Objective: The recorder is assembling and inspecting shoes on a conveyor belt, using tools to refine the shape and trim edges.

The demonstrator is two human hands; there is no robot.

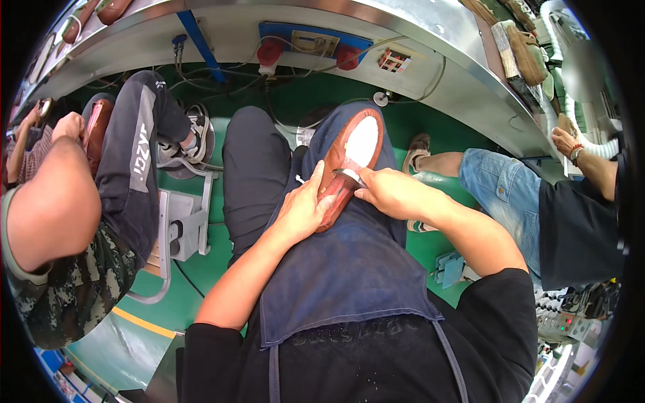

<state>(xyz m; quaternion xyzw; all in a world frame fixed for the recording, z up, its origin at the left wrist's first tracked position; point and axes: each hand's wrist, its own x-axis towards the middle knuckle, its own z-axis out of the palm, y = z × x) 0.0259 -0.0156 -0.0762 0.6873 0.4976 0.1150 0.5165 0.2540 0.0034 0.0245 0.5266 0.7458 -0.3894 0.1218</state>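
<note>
A brown shoe (330, 203) lies bottom up across my lap, its toe pointing away from me. A white oval patch (363, 142) covers the front of its underside. My left hand (304, 207) lies along the left side of the shoe and holds it near the heel half. In my right hand (390, 193) is a small round tool with a dark and silver rim (347, 176), pressed against the middle of the underside. My fingers hide the rest of that tool, so its exact kind does not show. A dark blue apron (336, 269) lies under the shoe.
Ahead runs a metal workbench (416, 27) with a blue socket panel (316, 41) and hanging cables. A seated co-worker's arm (57, 195) is close on my left; another co-worker's denim shorts (500, 191) are on my right. More shoes (527, 57) lie on the bench.
</note>
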